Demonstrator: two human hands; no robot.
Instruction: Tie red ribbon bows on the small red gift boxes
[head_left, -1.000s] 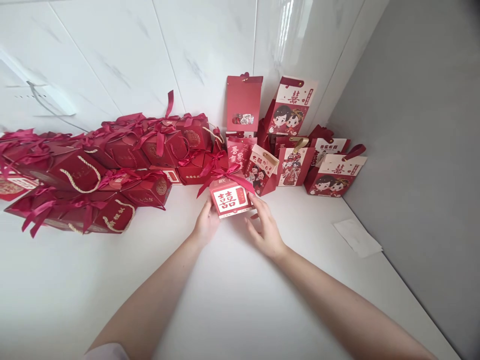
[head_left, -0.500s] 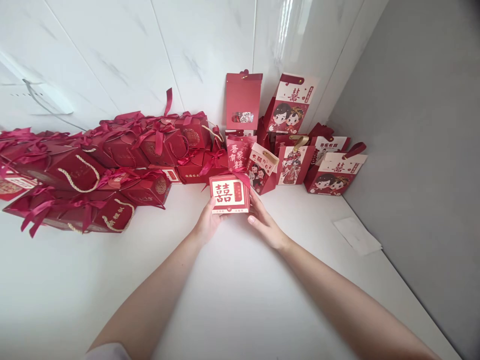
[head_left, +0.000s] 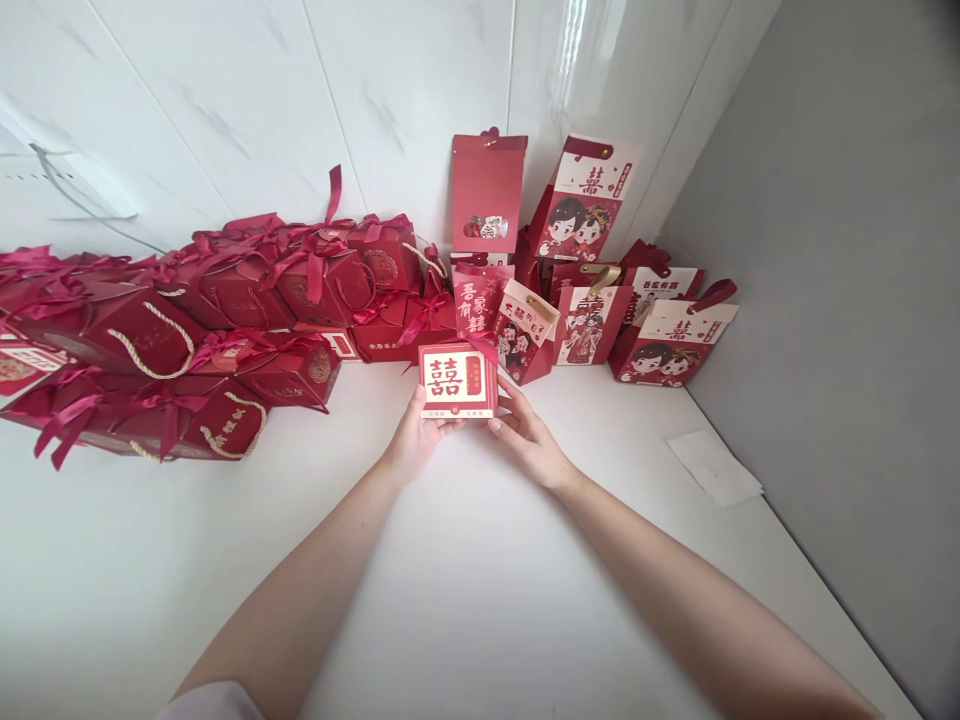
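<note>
A small red and white gift box (head_left: 455,385) with a large red double character on its front and a red ribbon on top is held between my two hands. My left hand (head_left: 418,432) grips its lower left corner, the thumb on the front edge and fingers beneath. On the opposite side my right hand (head_left: 530,438) holds the lower right edge, with the thumb at the corner. Just behind the box stand a pink-red paper gift box (head_left: 478,297) and a tilted box with cartoon figures (head_left: 525,335).
Many dark red boxes (head_left: 292,290) with ribbons and rope handles are piled at the left. Upright gift boxes (head_left: 671,345) stand at the right against the tiled wall (head_left: 420,90). A white paper sheet (head_left: 715,467) lies on the white table (head_left: 450,600) by the grey partition (head_left: 840,250).
The box has tilted so its front faces me more squarely. My right thumb has closed in onto its lower right corner. The whole view has shifted slightly.
</note>
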